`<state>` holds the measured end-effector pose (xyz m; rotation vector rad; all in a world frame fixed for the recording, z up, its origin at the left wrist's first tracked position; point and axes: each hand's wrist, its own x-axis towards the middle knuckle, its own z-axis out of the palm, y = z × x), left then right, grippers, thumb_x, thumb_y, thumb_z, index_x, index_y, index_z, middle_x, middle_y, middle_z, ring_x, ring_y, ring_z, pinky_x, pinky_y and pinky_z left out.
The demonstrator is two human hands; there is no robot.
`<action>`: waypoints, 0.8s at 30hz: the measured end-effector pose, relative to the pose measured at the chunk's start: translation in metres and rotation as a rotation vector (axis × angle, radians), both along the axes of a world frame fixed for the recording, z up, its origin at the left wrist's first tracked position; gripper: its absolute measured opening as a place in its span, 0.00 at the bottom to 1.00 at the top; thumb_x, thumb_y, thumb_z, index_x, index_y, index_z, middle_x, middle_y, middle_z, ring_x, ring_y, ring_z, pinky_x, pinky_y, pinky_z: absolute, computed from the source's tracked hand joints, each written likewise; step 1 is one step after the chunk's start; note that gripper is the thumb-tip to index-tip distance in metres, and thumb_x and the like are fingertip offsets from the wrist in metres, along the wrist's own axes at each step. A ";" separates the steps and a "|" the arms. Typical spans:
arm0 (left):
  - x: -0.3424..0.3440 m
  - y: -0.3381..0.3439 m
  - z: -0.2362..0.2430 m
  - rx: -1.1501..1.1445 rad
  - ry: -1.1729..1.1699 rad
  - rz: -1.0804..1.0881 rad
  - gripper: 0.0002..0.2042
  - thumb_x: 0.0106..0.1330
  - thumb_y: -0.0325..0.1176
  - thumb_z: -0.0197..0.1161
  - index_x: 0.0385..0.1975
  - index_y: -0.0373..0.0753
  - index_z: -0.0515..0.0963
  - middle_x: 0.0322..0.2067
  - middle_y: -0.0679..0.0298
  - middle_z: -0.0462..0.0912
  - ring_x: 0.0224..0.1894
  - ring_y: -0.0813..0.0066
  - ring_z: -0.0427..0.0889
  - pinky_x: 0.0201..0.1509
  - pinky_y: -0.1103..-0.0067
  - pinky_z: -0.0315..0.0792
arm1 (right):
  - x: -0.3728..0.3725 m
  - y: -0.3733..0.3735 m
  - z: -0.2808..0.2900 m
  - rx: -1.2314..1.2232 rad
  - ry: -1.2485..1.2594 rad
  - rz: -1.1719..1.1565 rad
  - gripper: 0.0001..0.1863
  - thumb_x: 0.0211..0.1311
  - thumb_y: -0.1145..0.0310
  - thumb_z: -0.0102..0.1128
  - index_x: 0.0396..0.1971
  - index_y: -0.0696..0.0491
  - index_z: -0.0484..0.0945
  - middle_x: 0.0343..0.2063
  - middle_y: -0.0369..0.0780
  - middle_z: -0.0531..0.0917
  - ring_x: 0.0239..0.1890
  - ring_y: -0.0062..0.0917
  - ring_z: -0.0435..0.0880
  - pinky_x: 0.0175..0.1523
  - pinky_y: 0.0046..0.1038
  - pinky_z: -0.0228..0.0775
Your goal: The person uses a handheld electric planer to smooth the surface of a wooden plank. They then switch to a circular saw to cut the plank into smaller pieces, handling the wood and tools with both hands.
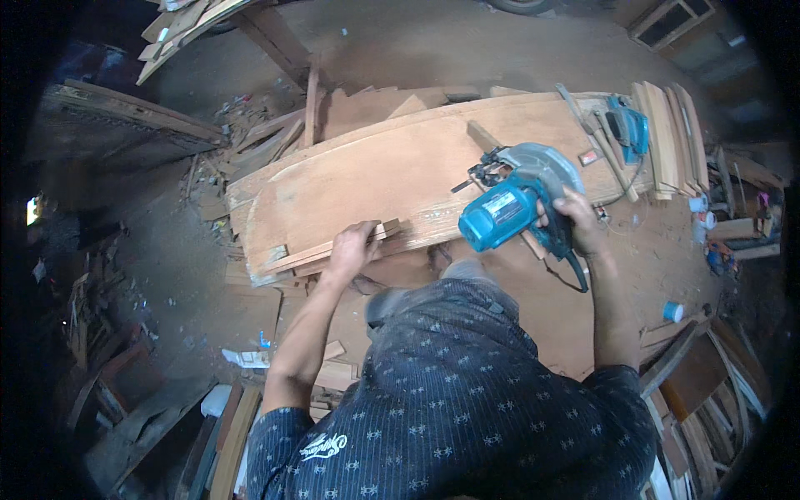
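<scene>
A teal circular saw (502,215) with a grey blade guard is gripped at its rear handle by my right hand (577,218). Its cord loops below the handle. Beneath and around the saw lies a long, wooden board bench (358,179). My left hand (354,248) is closed over thin wooden strips (321,252) along the near edge of the bench, close to their right end. The saw's blade edge is hidden, so I cannot tell whether it touches wood.
A second teal power tool (628,129) rests at the bench's right end beside sticks and stacked planks (667,137). Scrap wood (267,137) piles up behind the bench at left. More boards (708,392) lean at lower right, near a small blue-and-white container (673,312).
</scene>
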<state>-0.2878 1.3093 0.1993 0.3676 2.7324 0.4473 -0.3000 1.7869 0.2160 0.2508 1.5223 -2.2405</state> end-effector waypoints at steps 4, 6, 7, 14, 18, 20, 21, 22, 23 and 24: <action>0.009 -0.031 0.077 -0.001 -0.054 0.135 0.19 0.63 0.33 0.72 0.53 0.38 0.80 0.41 0.50 0.86 0.45 0.50 0.86 0.49 0.62 0.81 | -0.049 0.011 0.015 0.084 0.027 -0.010 0.18 0.77 0.60 0.51 0.51 0.59 0.80 0.31 0.36 0.82 0.26 0.19 0.79 0.35 0.24 0.76; 0.013 -0.034 0.119 0.070 0.013 0.167 0.20 0.63 0.31 0.72 0.55 0.39 0.80 0.41 0.51 0.86 0.46 0.53 0.87 0.49 0.65 0.81 | -0.079 0.021 0.025 0.254 0.066 0.068 0.21 0.80 0.60 0.47 0.61 0.58 0.76 0.30 0.37 0.82 0.25 0.18 0.78 0.32 0.21 0.74; 0.015 -0.036 0.133 0.120 0.013 0.222 0.21 0.63 0.30 0.72 0.57 0.39 0.80 0.42 0.52 0.86 0.47 0.57 0.87 0.49 0.67 0.81 | -0.094 0.024 0.028 0.342 0.086 0.106 0.22 0.82 0.61 0.45 0.65 0.58 0.74 0.30 0.37 0.81 0.25 0.18 0.78 0.31 0.20 0.73; 0.030 -0.013 0.193 0.493 0.159 0.460 0.23 0.63 0.24 0.72 0.59 0.34 0.77 0.49 0.62 0.85 0.52 0.73 0.83 0.54 0.75 0.79 | -0.163 0.020 -0.031 1.261 0.567 0.649 0.25 0.73 0.55 0.55 0.61 0.56 0.79 0.50 0.56 0.85 0.49 0.51 0.87 0.56 0.47 0.77; 0.037 -0.014 0.195 0.747 0.154 0.623 0.25 0.61 0.22 0.75 0.57 0.34 0.74 0.50 0.63 0.84 0.54 0.75 0.81 0.61 0.75 0.74 | -0.165 0.012 -0.177 1.676 0.195 0.912 0.18 0.71 0.63 0.53 0.51 0.53 0.84 0.48 0.50 0.88 0.51 0.44 0.89 0.56 0.45 0.81; 0.053 -0.020 0.182 0.691 0.133 0.631 0.24 0.60 0.22 0.76 0.56 0.34 0.75 0.50 0.63 0.84 0.55 0.75 0.81 0.62 0.75 0.74 | -0.142 -0.001 -0.227 1.720 0.240 0.968 0.16 0.71 0.66 0.52 0.44 0.52 0.90 0.45 0.48 0.90 0.50 0.37 0.91 0.52 0.42 0.84; 0.051 -0.021 0.175 0.669 0.120 0.609 0.24 0.60 0.22 0.76 0.55 0.34 0.75 0.50 0.64 0.84 0.55 0.74 0.81 0.62 0.74 0.74 | -0.122 0.002 -0.263 1.689 0.226 0.938 0.15 0.71 0.66 0.52 0.45 0.51 0.89 0.46 0.49 0.89 0.49 0.39 0.91 0.51 0.40 0.84; 0.050 -0.016 0.170 0.628 0.088 0.599 0.23 0.60 0.22 0.77 0.54 0.35 0.75 0.49 0.64 0.84 0.55 0.74 0.81 0.63 0.74 0.74 | -0.109 0.004 -0.288 1.653 0.215 0.912 0.15 0.71 0.67 0.53 0.45 0.51 0.88 0.46 0.49 0.89 0.48 0.40 0.91 0.50 0.38 0.85; 0.058 -0.010 0.166 0.671 0.114 0.627 0.21 0.61 0.24 0.76 0.53 0.35 0.76 0.48 0.63 0.84 0.55 0.75 0.81 0.64 0.74 0.73 | -0.111 -0.002 -0.288 1.654 0.217 0.869 0.14 0.70 0.67 0.53 0.44 0.51 0.89 0.46 0.49 0.89 0.48 0.39 0.91 0.50 0.38 0.85; 0.062 -0.010 0.167 0.612 0.091 0.647 0.21 0.61 0.24 0.76 0.52 0.35 0.76 0.48 0.63 0.84 0.55 0.74 0.81 0.63 0.74 0.74 | -0.105 -0.006 -0.284 1.661 0.204 0.830 0.14 0.70 0.68 0.53 0.43 0.51 0.89 0.46 0.49 0.89 0.49 0.38 0.91 0.51 0.38 0.84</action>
